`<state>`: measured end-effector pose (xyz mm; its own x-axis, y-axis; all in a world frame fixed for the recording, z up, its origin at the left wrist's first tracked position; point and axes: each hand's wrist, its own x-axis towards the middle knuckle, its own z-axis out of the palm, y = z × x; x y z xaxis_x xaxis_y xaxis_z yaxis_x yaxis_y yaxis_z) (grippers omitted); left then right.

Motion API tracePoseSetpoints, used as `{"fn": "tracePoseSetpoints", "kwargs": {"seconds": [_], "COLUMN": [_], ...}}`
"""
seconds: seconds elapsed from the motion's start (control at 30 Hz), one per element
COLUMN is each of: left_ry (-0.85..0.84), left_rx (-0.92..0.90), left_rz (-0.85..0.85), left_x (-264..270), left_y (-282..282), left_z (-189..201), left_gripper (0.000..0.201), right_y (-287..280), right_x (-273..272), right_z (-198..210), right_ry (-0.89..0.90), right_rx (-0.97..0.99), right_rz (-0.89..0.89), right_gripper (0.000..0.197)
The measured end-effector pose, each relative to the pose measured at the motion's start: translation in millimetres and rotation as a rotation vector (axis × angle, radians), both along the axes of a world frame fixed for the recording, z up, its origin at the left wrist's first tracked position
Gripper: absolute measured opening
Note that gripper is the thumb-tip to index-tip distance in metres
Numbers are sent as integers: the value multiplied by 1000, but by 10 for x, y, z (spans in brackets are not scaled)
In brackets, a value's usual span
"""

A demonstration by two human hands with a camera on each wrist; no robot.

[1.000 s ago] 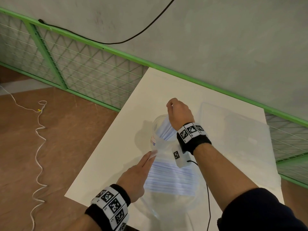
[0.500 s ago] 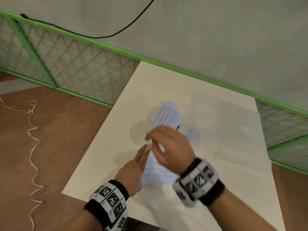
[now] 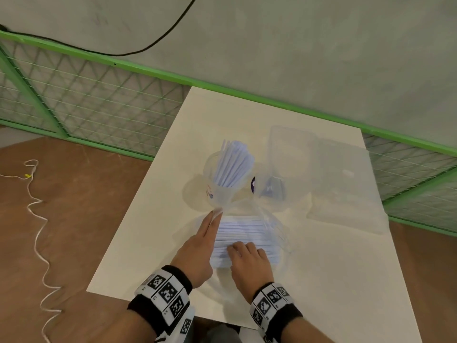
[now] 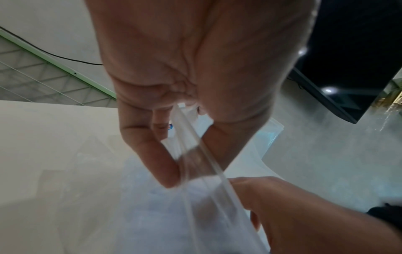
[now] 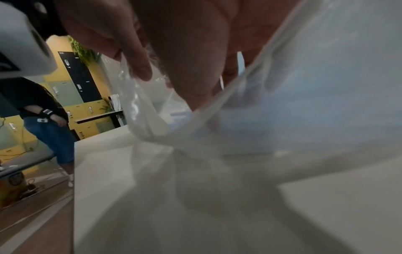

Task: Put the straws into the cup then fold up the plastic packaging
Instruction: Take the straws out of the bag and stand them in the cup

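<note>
Clear plastic cup (image 3: 223, 184) of white paper-wrapped straws (image 3: 233, 164), frame centre; second clear plastic bag (image 3: 346, 184) right (flat on white table (image 3: 138, 243)). Left hand (image 3: 197, 253) pinches clear plastic packaging (image 3: 269, 219) edge. Right hand (image 3: 249, 261), earlier raised, now lies fingers curled on the bagged straws (image 3: 242, 233).

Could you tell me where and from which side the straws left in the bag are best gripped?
Grip the straws as a bunch at mid-length, reaching through the bag mouth on the cup side, which the left hand pinches open. They lie flat and parallel, crosswise to the person, so fingers over the top and thumb beneath should gather several together.
</note>
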<state>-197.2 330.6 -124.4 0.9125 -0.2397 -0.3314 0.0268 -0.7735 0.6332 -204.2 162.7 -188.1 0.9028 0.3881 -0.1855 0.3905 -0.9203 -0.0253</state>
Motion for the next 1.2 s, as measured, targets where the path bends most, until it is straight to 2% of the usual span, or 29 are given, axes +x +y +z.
{"fn": "tracePoseSetpoints", "kwargs": {"seconds": [0.2,0.4,0.57,0.9,1.13,1.2], "left_ry": [-43,-33,-23,-2,3,-1], "left_rx": [-48,-40,-33,-20,-19,-22], "left_rz": [1,27,44,64,75,70], "left_x": [1,-42,-55,-61,-47,-41], "left_y": [61,97,117,128,131,133], "left_z": [-29,-17,-52,-81,-96,-102], "left_gripper": [109,111,111,112,113,114], "right_y": [49,49,78,159,181,228], "right_x": [-12,-23,-1,31,73,64], "right_z": [-6,-31,-8,57,93,152], "right_ry": [-15,-17,-12,129,133,195], "right_rx": [-29,-16,-32,-120,-144,-166], "right_rz": [-2,12,8,-12,55,39], "right_gripper": [40,42,33,24,25,20]}}
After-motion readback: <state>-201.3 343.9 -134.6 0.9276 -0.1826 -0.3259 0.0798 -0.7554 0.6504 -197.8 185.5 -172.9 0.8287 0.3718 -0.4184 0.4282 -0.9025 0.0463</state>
